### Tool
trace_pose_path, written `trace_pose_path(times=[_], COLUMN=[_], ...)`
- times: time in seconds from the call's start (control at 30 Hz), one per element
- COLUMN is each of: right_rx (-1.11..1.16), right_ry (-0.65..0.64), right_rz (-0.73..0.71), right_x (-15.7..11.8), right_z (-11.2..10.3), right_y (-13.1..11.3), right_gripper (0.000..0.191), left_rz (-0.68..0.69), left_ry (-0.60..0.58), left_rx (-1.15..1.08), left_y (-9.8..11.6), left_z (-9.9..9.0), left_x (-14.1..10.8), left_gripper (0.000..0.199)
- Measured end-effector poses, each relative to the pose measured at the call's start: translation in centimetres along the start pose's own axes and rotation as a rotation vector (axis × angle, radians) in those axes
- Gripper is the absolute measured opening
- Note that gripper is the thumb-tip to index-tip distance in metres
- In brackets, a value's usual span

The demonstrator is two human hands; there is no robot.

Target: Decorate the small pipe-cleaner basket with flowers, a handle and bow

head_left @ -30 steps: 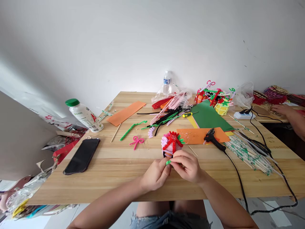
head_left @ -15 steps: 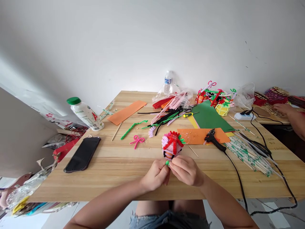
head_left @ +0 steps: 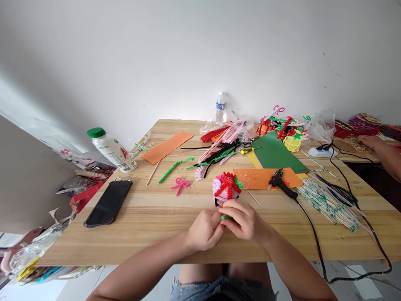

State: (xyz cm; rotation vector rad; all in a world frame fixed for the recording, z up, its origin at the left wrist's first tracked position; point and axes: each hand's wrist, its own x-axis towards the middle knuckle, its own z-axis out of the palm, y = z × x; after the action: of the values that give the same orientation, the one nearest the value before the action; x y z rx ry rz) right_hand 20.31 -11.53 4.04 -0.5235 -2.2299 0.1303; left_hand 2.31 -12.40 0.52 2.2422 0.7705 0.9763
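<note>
My left hand (head_left: 206,229) and my right hand (head_left: 242,220) meet near the front edge of the table, fingers pinched together. Between them shows a short bit of green pipe cleaner (head_left: 226,217), mostly hidden by the fingers. Just behind stands a small pink basket-like piece (head_left: 226,191) wound from pipe cleaners, with a red bow and flowers on top; my right fingers hide its lower part. A pink pipe cleaner bow (head_left: 181,186) and a coiled green pipe cleaner (head_left: 171,171) lie to the left.
A black glue gun (head_left: 281,184) rests on orange card (head_left: 250,177), its cord running off the front edge. Wooden sticks (head_left: 328,202) lie right, a phone (head_left: 108,202) and white bottle (head_left: 112,150) left. Pipe cleaners (head_left: 222,146) lie behind. A co-worker's hand (head_left: 369,142) is far right.
My right hand has shifted slightly up and left, its fingers now over the lower part of the basket-like piece. The green pipe cleaner has turned between my fingers.
</note>
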Motion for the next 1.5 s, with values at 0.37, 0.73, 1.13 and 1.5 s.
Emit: trace_pose_path(times=[0.37, 0.73, 1.13, 1.5], right_rx=[-0.216, -0.166, -0.168, 0.025], right_ry=[-0.048, -0.022, 0.011, 0.051], right_rz=[-0.311, -0.165, -0.03, 0.118], right_x=[0.1, 0.0, -0.2, -0.1], right_z=[-1.5, -1.1, -0.3, 0.5], right_y=[-2.4, -1.9, -1.0, -0.6], right_gripper=[0.025, 0.021, 0.016, 0.016], left_rz=[-0.003, 0.131, -0.181, -0.314], left_ry=[-0.096, 0.002, 0.082, 0.071], left_rx=[-0.351, 0.004, -0.146, -0.293], left_y=[1.6, 0.8, 1.3, 1.0], left_z=[0.8, 0.8, 0.7, 1.0], left_x=[-1.1, -0.8, -0.8, -0.8], left_gripper=[0.05, 0.017, 0.029, 0.036])
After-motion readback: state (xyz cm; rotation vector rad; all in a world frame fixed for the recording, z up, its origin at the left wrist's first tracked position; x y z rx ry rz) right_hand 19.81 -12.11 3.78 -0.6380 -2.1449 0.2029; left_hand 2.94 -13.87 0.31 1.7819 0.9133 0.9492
